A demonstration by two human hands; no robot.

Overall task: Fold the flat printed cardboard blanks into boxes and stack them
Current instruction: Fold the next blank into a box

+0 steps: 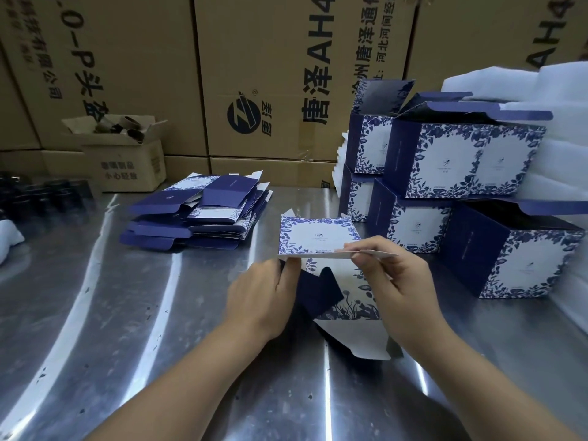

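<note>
We hold a half-folded blue-and-white floral blank (318,237): left hand (264,297) grips its navy flap, right hand (394,275) pinches its white edge.

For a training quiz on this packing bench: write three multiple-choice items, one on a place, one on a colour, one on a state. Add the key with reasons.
1. Where is the pile of flat blanks?
A. on the metal table, to the person's left
B. on the floor
C. in a drawer

2. What colours are the folded boxes?
A. red and yellow
B. blue and white
C. green and black

3. What state is the blank in front of the person?
A. lying flat, untouched
B. closed and stacked
C. part-folded, gripped by the left hand and right hand

Key:
1 A, the pile sits on the metal table, left of both hands.
2 B, a blue leaf print frames white panels.
3 C, one panel stands up while both hands hold the card.
</note>
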